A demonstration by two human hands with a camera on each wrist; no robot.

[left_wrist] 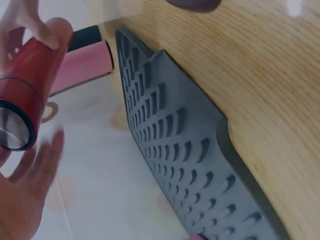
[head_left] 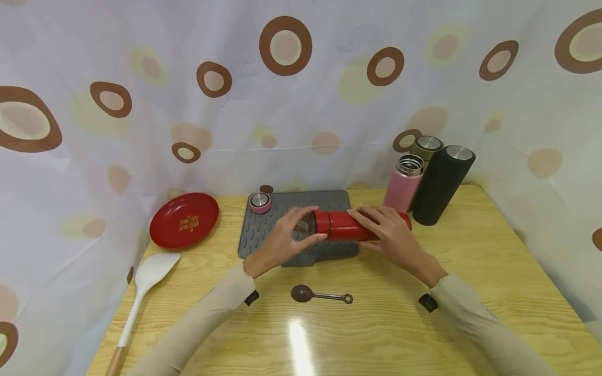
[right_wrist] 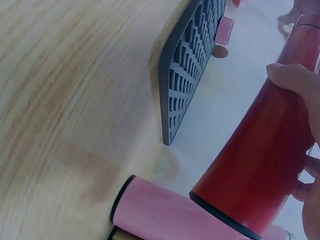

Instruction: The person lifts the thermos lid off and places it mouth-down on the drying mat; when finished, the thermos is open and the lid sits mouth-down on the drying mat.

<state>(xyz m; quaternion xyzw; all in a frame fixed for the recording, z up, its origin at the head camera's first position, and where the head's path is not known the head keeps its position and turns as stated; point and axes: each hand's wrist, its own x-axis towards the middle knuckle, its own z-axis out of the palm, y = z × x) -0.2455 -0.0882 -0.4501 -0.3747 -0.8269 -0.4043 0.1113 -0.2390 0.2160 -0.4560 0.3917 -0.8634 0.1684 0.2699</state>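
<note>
A red thermos lies sideways in the air over the dark grey drying mat, its capped end to the left. My right hand grips its body, thumb on one side and fingers on the other, as the right wrist view also shows. Around the red cap with its silver top, my left hand is spread in a C shape, thumb and fingertips close at the rim. In the left wrist view those fingers are blurred, fairly straight, with a gap beside the cap.
An uncapped pink thermos stands at the right, beside a black thermos and a gold one. A pink cap sits on the mat. A red plate, a white spatula and a brown spoon lie on the wooden table.
</note>
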